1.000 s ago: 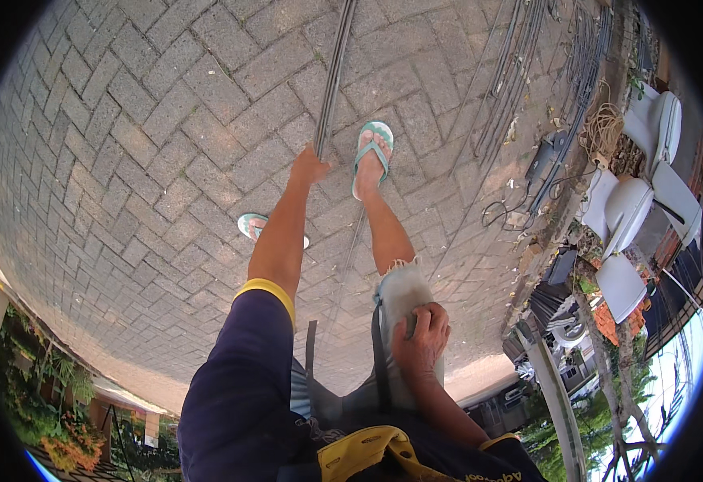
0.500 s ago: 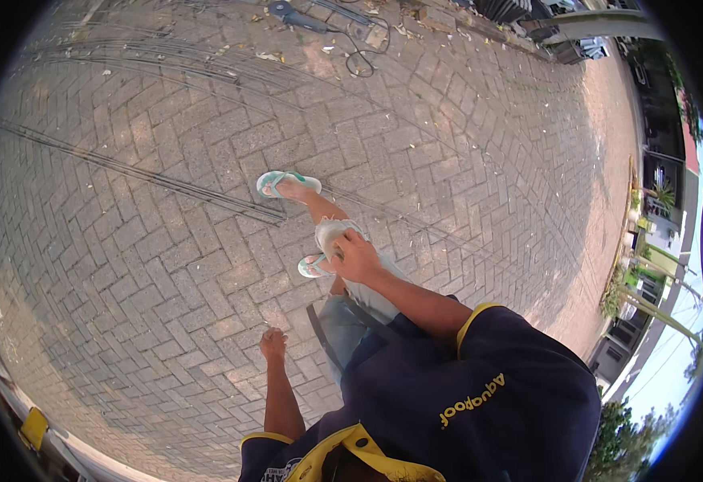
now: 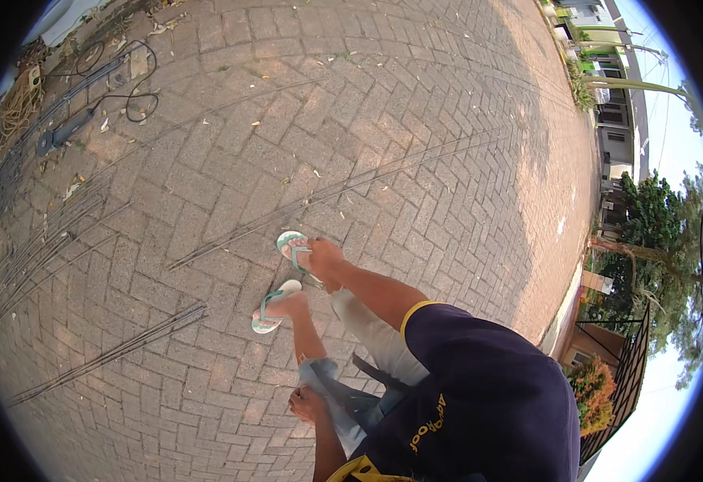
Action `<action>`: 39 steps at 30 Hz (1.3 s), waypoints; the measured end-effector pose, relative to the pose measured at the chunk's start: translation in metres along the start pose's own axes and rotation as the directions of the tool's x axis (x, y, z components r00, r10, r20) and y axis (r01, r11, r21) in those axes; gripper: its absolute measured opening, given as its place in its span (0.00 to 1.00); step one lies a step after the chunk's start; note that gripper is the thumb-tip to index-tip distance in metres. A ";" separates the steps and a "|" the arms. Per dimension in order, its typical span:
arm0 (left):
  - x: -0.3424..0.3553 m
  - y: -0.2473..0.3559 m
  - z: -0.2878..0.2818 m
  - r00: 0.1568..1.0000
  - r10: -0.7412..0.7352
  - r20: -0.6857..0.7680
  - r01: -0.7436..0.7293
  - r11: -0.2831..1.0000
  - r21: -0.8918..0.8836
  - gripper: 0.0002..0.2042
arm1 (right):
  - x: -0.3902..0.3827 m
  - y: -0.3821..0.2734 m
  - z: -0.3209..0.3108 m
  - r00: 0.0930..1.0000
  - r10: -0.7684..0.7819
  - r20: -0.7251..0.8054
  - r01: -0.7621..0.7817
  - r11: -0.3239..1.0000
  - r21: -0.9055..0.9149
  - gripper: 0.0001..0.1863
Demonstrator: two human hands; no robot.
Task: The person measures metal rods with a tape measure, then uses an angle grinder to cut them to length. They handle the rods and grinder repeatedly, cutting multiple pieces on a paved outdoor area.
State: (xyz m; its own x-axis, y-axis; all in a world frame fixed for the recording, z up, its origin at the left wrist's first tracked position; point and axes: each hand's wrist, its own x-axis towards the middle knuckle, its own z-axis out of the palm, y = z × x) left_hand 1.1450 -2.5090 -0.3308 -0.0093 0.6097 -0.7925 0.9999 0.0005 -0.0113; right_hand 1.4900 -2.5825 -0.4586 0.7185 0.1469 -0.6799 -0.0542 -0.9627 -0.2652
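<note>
My left hand hangs beside my left knee with its fingers curled in; nothing shows in them. Out in front of my right leg, my right hand is loosely closed, and nothing can be seen sticking out of it. Both hands are apart from anything on the ground. My feet wear white and green flip-flops and stand on the paving. Just past them lies a pair of long thin metal rods, and another bundle of rods lies to the left.
An angle grinder with a black cord lies at the far left. Near it are a tangled yellowish cord and more thin rods. Brick paving spreads around me. Trees and houses line the right side.
My view has turned to the right, so the grinder and rods appear farther left. My steps have shifted my feet, and both arms have swung. The right hand remains closed.
</note>
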 end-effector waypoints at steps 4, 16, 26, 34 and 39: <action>-0.012 0.015 0.008 0.997 -0.060 -0.046 0.061 0.998 0.012 0.18 | 0.121 0.032 0.038 0.976 -0.188 0.110 0.210 0.947 -0.243 0.18; -0.027 0.007 0.007 0.996 -0.051 -0.074 0.043 0.994 -0.103 0.19 | 0.256 0.075 0.141 0.809 -0.532 0.251 0.547 0.525 -0.651 0.13; -0.037 0.007 0.009 0.967 -0.242 0.073 0.252 0.949 -0.188 0.23 | 0.203 0.085 0.108 0.627 -0.562 0.539 0.769 0.554 -0.318 0.14; -0.059 0.055 0.013 0.989 0.126 0.082 -0.130 0.991 0.038 0.26 | -0.025 -0.043 -0.042 0.438 -0.820 0.369 0.839 0.520 0.159 0.09; -0.090 0.140 -0.035 0.732 0.659 -0.177 -0.669 0.643 -0.373 0.36 | -0.157 -0.174 -0.133 0.264 -0.906 0.332 0.870 0.372 0.324 0.08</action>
State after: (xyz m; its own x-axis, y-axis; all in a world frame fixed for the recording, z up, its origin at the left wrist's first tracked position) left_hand 1.2865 -2.5355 -0.2398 0.6528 0.5864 -0.4796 0.6517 -0.1121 0.7501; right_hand 1.4792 -2.4682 -0.2151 0.0087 0.9860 -0.1663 0.3800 -0.1571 -0.9116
